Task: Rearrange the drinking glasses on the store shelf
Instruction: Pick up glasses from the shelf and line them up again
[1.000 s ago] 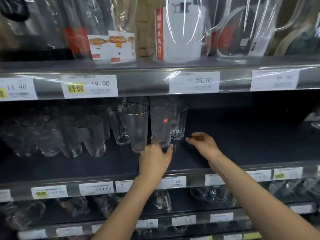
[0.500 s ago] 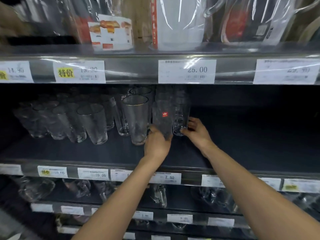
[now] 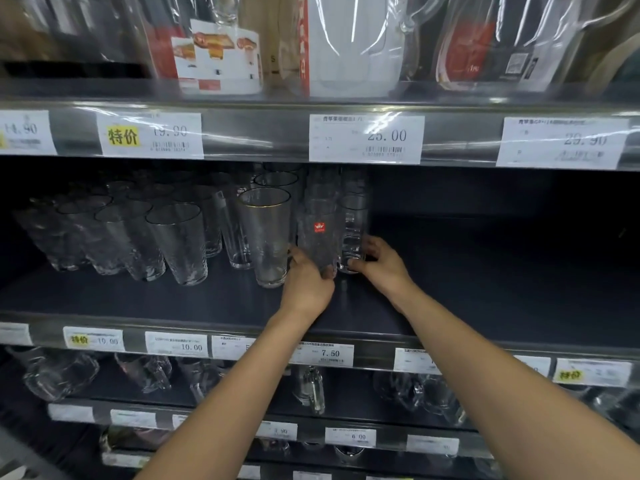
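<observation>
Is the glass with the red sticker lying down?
No, the red-sticker glass is upright, with the left hand gripping it near its base.

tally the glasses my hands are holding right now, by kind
textured clear glass with red sticker, in left hand grip: 1
plain clear glass, in right hand grip: 1
total: 2
</observation>
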`<state>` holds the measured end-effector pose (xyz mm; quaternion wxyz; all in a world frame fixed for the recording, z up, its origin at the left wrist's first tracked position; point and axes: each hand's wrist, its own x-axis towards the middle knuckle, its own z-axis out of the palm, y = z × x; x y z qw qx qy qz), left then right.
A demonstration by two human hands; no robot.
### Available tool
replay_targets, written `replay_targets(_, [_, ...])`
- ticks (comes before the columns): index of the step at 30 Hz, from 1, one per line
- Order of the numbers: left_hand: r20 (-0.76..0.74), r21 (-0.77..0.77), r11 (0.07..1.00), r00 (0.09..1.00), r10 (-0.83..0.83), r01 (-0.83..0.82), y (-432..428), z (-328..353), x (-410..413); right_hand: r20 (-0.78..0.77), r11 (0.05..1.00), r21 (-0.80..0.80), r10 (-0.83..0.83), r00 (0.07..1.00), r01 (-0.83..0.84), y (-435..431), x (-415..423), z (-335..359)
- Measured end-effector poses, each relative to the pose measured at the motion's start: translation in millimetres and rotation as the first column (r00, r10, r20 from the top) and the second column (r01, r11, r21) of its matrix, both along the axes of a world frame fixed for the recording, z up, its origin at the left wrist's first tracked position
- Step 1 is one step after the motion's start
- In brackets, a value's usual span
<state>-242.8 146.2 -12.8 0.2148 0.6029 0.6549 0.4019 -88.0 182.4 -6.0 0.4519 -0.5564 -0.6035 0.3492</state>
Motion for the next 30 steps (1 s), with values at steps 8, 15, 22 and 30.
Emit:
replay_targets(8, [-0.002,0.009,1.0,1.0,0.001,-0.001,2.9,-5.3,-2.2,0.097,0.994,0.059,-0.093,0.991,0.088,-1.3,-1.6,1.2])
replay_targets(15, [-0.013,0.009,1.0,1.0,0.004,-0.004,5.5,-6.3,-1.8,-0.038,1.0,-0.004,-0.024,0.999,0.024,-1.0,3.1,1.0])
replay_targets(22, [0.003,0.012,1.0,1.0,0.003,-0.003,4.9,-6.8,-1.8,0.147,0.996,0.037,-0.084,0.986,0.079,4.7,-3.5,-1.5])
replay_targets(30, [0.001,0.024,1.0,1.0,0.008,-0.008,6.2,-8.4,-2.4,0.007,0.999,-0.013,-0.029,1.0,0.029,4.9,2.4,-2.3])
